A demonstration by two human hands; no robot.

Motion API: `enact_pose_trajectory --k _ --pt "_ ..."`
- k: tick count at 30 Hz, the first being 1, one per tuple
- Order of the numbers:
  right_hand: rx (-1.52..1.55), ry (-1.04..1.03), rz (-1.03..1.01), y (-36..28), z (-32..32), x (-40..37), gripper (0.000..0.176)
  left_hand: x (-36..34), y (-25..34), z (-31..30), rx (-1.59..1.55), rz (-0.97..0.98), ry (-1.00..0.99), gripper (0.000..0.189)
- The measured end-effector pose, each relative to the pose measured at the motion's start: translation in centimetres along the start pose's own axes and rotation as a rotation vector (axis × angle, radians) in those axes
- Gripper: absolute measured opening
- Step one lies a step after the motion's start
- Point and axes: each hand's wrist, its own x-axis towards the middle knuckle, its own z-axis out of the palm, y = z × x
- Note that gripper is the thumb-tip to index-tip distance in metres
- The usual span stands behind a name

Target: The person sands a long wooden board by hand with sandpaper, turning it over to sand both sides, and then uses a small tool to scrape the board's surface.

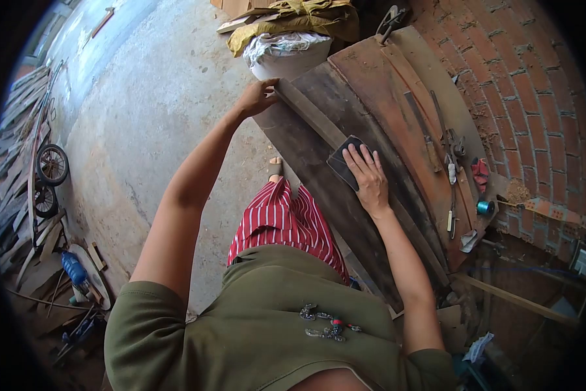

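A long, narrow wooden strip (pixel 312 117) lies slantwise along a dark wooden board (pixel 299 150) on the workbench. At its far end, my left hand (pixel 259 98) is closed around the tip, with thumb and fingers bent over it. My right hand (pixel 370 179) rests on a black rectangular pad (pixel 340 163) that looks like sandpaper, pressing it onto the strip about midway. The fingers of this hand lie nearly flat over the pad, and part of the strip is hidden beneath it.
Along the right of the bench (pixel 377 78) lie a chisel-like tool (pixel 423 130), a red cloth (pixel 480 174) and a teal roll (pixel 485 207). A brick wall (pixel 521 98) stands close behind. Stuffed sacks (pixel 286 55) are beyond the far end. Wheels (pixel 52 164) and planks line the left.
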Motion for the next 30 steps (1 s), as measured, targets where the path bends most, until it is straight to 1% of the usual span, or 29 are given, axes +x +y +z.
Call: enact_pose_trajectory --k 2,3,4,6,7,8,10,12,14,16,17,18,20,21,23,24,26,28,30 --pt "-0.015 -0.068 -0.024 1.4 -1.4 -2.7 0.057 0.8 -0.7 -0.2 -0.071 0.012 -0.043 0.055" --pt "-0.021 -0.100 -0.011 2.4 -2.1 -5.0 0.055 0.5 -0.4 -0.2 -0.084 -0.014 -0.034 0.056" --pt "-0.025 -0.132 -0.004 3.1 -2.7 -6.5 0.054 0.1 -0.2 -0.2 -0.101 0.002 -0.024 0.059" --pt "-0.018 -0.159 -0.012 3.2 -3.5 -6.6 0.053 -0.1 0.0 -0.1 -0.158 0.028 0.008 0.067" --pt "-0.011 -0.182 0.013 2.8 -3.6 -6.5 0.052 -0.1 0.1 -0.2 -0.137 -0.009 -0.005 0.066" --pt "-0.033 -0.176 -0.021 2.8 -2.7 -5.3 0.053 -0.1 0.1 -0.3 -0.149 -0.024 -0.013 0.068" --pt "-0.020 -0.111 -0.044 0.6 -1.5 -0.2 0.055 -0.2 -0.1 0.0 -0.161 -0.049 -0.038 0.069" --pt "-0.013 -0.030 -0.102 -1.6 1.0 5.5 0.057 0.4 -1.3 0.1 -0.264 0.015 -0.039 0.071" --pt "0.013 0.054 -0.156 -4.0 3.4 11.2 0.055 0.3 -1.0 -0.4 -0.296 -0.001 -0.070 0.071" --pt "0.004 0.119 -0.152 -5.7 5.5 15.6 0.051 0.1 -0.2 -1.0 -0.322 -0.010 -0.110 0.071" --pt "0.015 0.131 -0.125 -6.3 5.6 17.0 0.051 -0.1 0.3 -1.3 -0.342 -0.066 -0.121 0.071" --pt "0.031 0.124 -0.128 -6.0 5.6 16.9 0.051 0.0 0.7 -1.5 -0.364 -0.119 -0.131 0.071" --pt "0.033 0.126 -0.114 -5.1 5.0 16.1 0.052 0.6 -0.9 -0.9 -0.372 -0.052 -0.155 0.071" --pt "0.037 0.088 -0.119 -4.2 4.1 14.1 0.052 0.7 -1.6 -0.8 -0.392 -0.006 -0.146 0.071" --pt "0.011 -0.006 -0.116 -2.5 2.3 9.9 0.053 0.4 -0.7 -1.5 -0.388 0.014 -0.158 0.070" --pt "0.027 -0.031 -0.089 -1.8 1.3 8.0 0.054 0.5 -0.7 -1.5 -0.383 -0.011 -0.155 0.069" --pt "0.009 -0.053 -0.088 -1.4 1.2 7.3 0.055 0.8 -0.9 -1.6 -0.404 -0.055 -0.155 0.066" --pt "0.003 -0.068 -0.069 -2.1 1.8 8.4 0.057 1.4 -1.3 -2.1 -0.393 -0.054 -0.187 0.065" --pt "-0.028 0.055 -0.085 -3.7 3.7 13.2 0.053 2.1 -1.9 -2.4 -0.378 -0.052 -0.220 0.063"
